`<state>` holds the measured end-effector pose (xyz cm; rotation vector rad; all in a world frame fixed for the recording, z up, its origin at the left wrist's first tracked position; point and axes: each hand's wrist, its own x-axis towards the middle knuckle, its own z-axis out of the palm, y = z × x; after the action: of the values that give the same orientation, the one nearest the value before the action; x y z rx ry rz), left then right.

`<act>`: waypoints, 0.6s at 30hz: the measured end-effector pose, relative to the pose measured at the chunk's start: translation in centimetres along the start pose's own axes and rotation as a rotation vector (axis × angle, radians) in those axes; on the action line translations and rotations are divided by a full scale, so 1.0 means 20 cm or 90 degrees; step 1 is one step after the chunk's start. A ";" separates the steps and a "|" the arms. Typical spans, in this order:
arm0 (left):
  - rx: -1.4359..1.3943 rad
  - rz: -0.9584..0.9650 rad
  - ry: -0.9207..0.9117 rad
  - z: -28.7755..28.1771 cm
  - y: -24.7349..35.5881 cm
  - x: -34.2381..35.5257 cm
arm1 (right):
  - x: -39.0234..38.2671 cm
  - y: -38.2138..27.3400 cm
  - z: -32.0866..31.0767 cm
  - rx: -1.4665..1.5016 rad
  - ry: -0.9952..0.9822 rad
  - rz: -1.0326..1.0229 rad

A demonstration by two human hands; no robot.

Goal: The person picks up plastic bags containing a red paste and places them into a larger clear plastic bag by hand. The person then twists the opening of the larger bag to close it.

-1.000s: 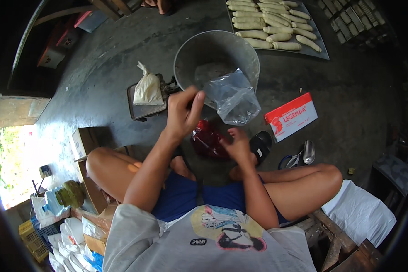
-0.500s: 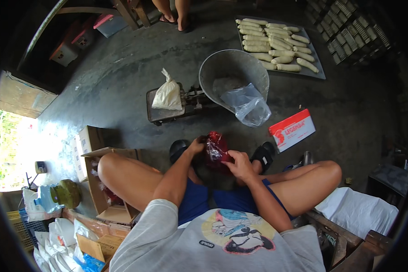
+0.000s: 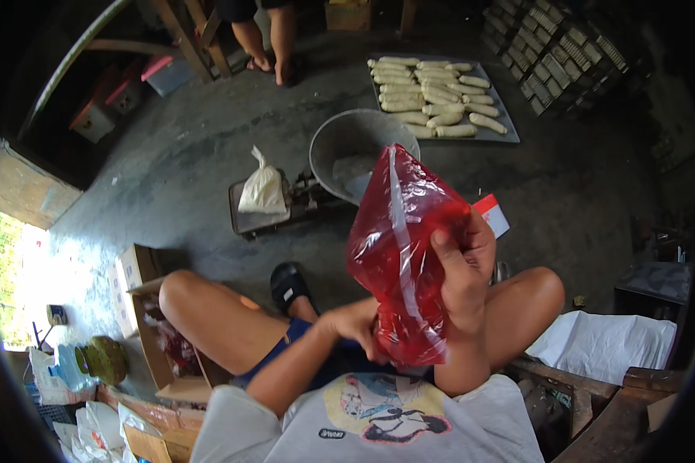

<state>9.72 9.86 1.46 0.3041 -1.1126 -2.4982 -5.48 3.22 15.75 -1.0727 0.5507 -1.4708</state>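
Observation:
A red plastic bag (image 3: pixel 398 220), shiny and see-through with a pale stripe down it, is held up close in front of my chest. My right hand (image 3: pixel 467 266) grips its right side, thumb on the near face and fingers partly behind. My left hand (image 3: pixel 355 326) is closed on the gathered lower part of the bag, its fingertips partly hidden. Whether the bag holds anything cannot be made out. Behind it stands a metal scoop-shaped pan (image 3: pixel 340 127) on a weighing scale. On the scale's flat plate (image 3: pixel 256 224) rests a knotted bag of white powder (image 3: pixel 264 191).
A tray (image 3: pixel 510 131) of several pale dough rolls lies beyond the pan. A red and white box (image 3: pixel 493 214) is partly behind my right hand. An open carton (image 3: pixel 158 347) with red bags stands left of my knee. Another person's legs (image 3: pixel 282 42) are at the far side.
Both hands have raised the red bag from between my knees toward me, and it now looks spread out. The view has shifted, and the bag covers part of the pan and box.

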 end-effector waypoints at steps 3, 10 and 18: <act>-0.038 0.070 0.080 0.18 -0.03 -0.04 | 0.04 0.03 0.01 0.093 0.015 0.044; -0.010 0.226 0.418 0.31 0.08 -0.13 | 0.15 0.03 -0.01 0.212 -0.060 0.117; 0.568 0.384 0.792 0.55 0.62 -0.33 | 0.10 0.12 -0.11 -0.049 -0.341 0.432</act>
<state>15.05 12.45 18.35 1.2747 -1.2930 -0.7954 -5.91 0.25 13.46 -1.1327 0.5134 -0.5463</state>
